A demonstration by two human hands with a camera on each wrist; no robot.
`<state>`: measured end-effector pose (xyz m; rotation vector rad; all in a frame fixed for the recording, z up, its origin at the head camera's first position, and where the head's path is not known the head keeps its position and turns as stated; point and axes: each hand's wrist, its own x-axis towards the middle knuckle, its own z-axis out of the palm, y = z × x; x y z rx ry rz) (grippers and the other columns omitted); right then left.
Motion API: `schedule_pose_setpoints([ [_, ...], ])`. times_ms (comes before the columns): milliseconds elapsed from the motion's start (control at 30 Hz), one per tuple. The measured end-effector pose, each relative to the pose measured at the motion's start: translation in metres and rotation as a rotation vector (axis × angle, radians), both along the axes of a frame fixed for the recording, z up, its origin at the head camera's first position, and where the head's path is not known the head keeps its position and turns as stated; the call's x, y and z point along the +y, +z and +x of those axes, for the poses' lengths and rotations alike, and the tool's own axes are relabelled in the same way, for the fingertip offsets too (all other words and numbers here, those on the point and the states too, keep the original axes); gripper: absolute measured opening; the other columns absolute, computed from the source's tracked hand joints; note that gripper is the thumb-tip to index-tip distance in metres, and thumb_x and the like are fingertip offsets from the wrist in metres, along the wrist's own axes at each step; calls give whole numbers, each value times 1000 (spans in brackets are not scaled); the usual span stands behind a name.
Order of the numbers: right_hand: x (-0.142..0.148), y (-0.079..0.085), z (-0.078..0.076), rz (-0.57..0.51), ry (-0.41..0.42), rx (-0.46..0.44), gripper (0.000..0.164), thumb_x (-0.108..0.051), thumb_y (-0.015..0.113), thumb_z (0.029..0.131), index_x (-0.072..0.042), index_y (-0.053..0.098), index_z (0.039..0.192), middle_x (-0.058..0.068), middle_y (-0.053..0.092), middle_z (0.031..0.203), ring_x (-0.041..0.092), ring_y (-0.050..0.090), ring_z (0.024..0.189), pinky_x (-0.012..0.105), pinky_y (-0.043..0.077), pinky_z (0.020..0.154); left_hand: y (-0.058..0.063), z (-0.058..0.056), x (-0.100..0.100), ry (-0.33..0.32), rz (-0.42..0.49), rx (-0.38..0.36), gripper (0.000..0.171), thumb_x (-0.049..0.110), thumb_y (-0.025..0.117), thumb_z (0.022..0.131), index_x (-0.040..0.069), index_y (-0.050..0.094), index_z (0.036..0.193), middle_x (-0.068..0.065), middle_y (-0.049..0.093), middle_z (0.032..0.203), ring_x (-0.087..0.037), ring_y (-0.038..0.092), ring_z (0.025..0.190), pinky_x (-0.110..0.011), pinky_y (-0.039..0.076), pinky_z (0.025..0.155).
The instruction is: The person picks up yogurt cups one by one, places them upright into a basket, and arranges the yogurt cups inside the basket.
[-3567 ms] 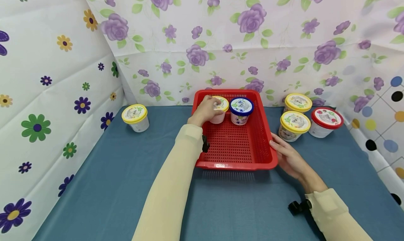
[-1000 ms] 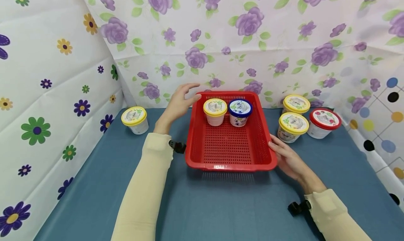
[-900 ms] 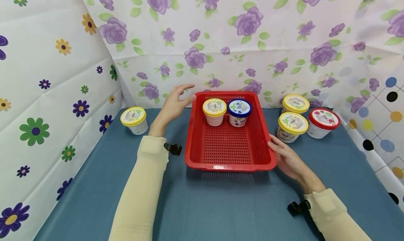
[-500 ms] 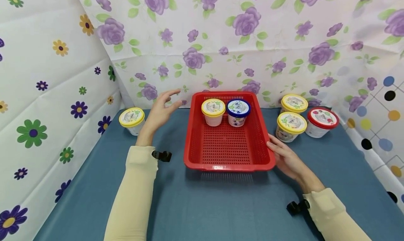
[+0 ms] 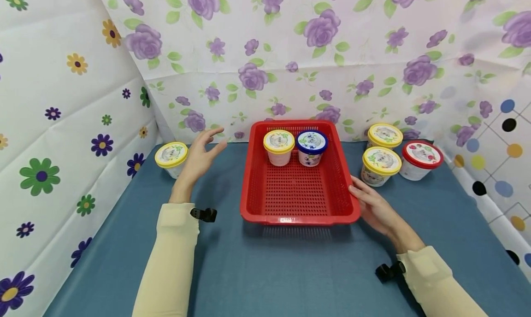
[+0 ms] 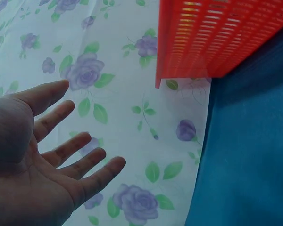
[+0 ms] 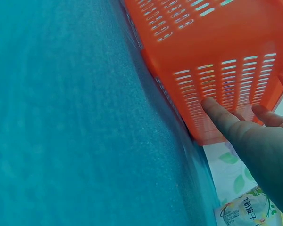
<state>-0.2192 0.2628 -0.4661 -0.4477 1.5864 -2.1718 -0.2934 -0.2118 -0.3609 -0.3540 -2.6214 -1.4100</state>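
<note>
My left hand (image 5: pixel 197 162) is in the air left of the red basket (image 5: pixel 244 183), fingers spread and holding nothing. It overlaps the right side of a yellow-lidded tub (image 5: pixel 171 155) in the head view. The left wrist view shows the open palm and extended fingers (image 6: pixel 92 176). My right hand (image 5: pixel 375 208) rests against the basket's right side, with extended fingers (image 7: pixel 221 115) touching the slotted outer wall below the rim. Inside the basket, at the back, stand a yellow-lidded tub (image 5: pixel 279 146) and a blue-lidded tub (image 5: pixel 311 146) side by side.
Right of the basket stand two more yellow-lidded tubs (image 5: pixel 381 160) and a red-lidded tub (image 5: pixel 422 158), close together. Blue cloth (image 5: pixel 282 271) covers the table. A flowered sheet (image 5: pixel 249 45) hangs behind, with patterned sheets at both sides.
My left hand has let go of the yellow-lidded tub in the basket and moved left, out over the table toward the lone tub. My right hand stays at the basket's side.
</note>
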Motion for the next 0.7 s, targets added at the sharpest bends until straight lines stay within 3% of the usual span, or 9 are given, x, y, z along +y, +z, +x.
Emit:
schedule_pose_setpoints([
  [200,0,0,0,-3,-4,-3,56,-21,33,115,-11,14,167,6,49,153,14,61,125,35,55,99,-6,3,-8,42,5,48,56,37,63,106,13,50,154,-15,37,162,-41,37,147,-63,34,115],
  [700,-1,0,0,11,-14,-3,56,-21,33,115,-11,15,167,7,49,153,14,61,124,34,55,99,-16,14,-42,163,-44,79,53,25,63,106,8,50,154,-20,36,161,-44,36,146,-62,30,117],
])
